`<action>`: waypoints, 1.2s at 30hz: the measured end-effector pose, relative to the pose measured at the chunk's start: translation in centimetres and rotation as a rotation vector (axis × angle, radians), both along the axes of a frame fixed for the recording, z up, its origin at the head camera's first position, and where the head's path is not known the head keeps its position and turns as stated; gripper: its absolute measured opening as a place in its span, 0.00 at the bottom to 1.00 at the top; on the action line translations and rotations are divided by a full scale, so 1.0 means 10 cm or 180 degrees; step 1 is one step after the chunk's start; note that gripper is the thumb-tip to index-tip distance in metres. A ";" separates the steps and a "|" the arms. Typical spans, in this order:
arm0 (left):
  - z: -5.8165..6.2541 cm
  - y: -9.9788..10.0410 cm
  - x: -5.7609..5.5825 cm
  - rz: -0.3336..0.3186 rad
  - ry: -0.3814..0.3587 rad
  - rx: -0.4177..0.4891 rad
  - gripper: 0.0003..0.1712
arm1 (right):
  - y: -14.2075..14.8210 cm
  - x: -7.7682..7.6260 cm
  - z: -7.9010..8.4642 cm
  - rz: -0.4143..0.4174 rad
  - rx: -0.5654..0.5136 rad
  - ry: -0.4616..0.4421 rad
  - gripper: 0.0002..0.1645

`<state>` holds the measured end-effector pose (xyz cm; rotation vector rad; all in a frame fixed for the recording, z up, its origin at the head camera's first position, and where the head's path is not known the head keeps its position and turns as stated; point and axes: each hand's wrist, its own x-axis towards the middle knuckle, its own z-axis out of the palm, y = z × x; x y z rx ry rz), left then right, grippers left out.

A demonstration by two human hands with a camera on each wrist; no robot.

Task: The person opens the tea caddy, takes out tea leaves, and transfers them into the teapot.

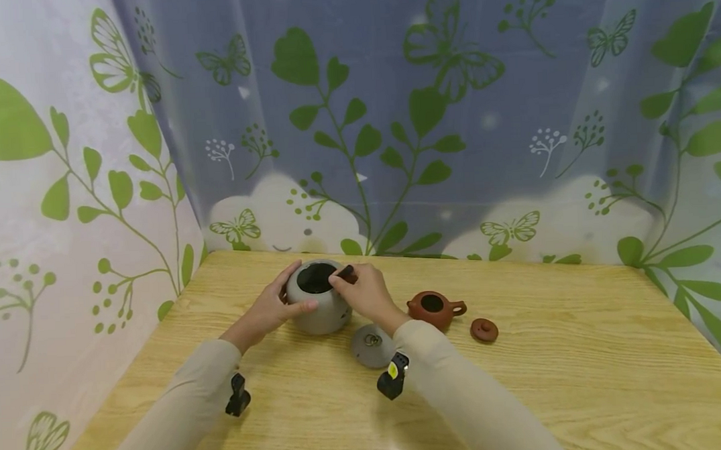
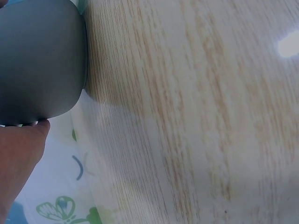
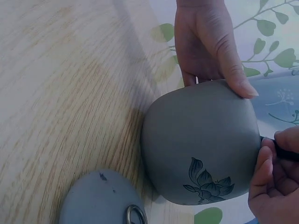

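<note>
A round grey ceramic jar (image 1: 322, 317) stands on the table, its dark mouth facing up. My left hand (image 1: 272, 304) grips the jar's left side, thumb across the front and fingers round the back. In the right wrist view a lotus drawing (image 3: 210, 186) shows on the jar's wall. With thumb and fingers my right hand (image 1: 366, 293) pinches a dark stick-like tool (image 1: 346, 271) at the right edge of the mouth. The tool's lower end is hidden by the jar and fingers. Close below the right hand lies the jar's grey lid (image 1: 366, 351), topped with a metal ring.
To the right of my right hand stands a small reddish-brown teapot (image 1: 424, 303) with its top uncovered. Its round lid (image 1: 484, 331) lies beside it on the wooden table (image 1: 583, 349). A printed curtain (image 1: 396, 203) hangs along the table's back edge.
</note>
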<state>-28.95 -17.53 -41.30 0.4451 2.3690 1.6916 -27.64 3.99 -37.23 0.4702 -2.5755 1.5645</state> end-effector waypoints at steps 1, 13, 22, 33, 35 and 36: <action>0.00 0.00 0.00 0.0002 0.0009 -0.0010 0.55 | 0.00 0.00 0.01 -0.0012 -0.0097 -0.0104 0.12; 0.00 0.00 -0.02 -0.0012 0.0012 -0.0003 0.55 | 0.00 -0.03 -0.01 -0.0221 -0.0997 -0.0915 0.14; -0.02 -0.01 -0.02 0.0001 0.0014 0.0038 0.55 | 0.04 -0.03 -0.01 -0.0358 -0.1218 -0.1028 0.13; -0.03 0.00 -0.04 0.0007 0.0003 0.0095 0.55 | 0.09 -0.06 -0.05 -0.0462 -0.1406 -0.1047 0.13; -0.02 0.00 -0.04 0.0013 -0.0005 0.0096 0.55 | 0.10 -0.06 -0.04 -0.0477 -0.1443 -0.1061 0.13; -0.02 0.00 -0.03 0.0014 -0.0003 0.0090 0.55 | 0.11 -0.06 -0.04 -0.0482 -0.1473 -0.1066 0.13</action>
